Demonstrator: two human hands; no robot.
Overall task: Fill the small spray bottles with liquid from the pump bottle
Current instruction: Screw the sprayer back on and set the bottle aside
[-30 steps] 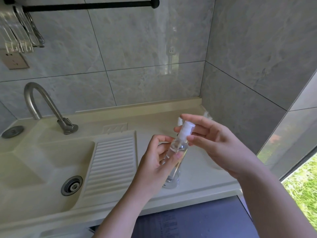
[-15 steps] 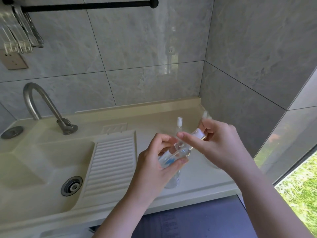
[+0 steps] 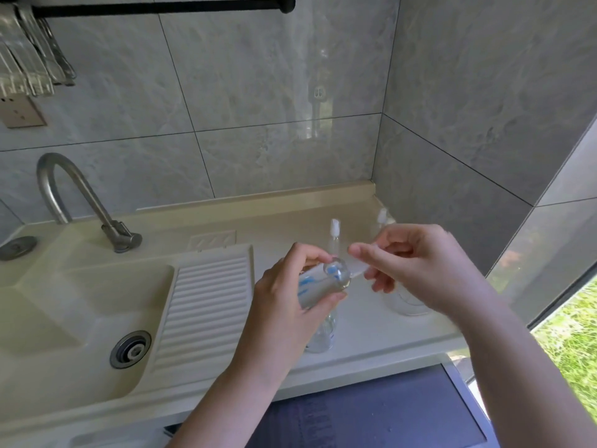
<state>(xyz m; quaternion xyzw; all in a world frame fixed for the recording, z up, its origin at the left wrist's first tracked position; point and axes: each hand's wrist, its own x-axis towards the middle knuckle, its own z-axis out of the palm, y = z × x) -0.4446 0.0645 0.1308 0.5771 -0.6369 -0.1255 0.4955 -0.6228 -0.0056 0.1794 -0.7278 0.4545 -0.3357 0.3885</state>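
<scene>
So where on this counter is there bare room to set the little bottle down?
Bare counter lies between the ribbed washboard and the standing clear bottle, and behind the washboard toward the faucet. The right corner is crowded: spray bottles and a round clear container behind the right hand.

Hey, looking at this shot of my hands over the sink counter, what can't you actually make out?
Head view only:
- Small spray bottle: liquid level hidden by the left hand.
- Spray cap in the right hand: blurred, mostly covered by fingers.
- Bottle on counter: top hidden behind the left hand.
- Round container: mostly behind the right hand.
</scene>
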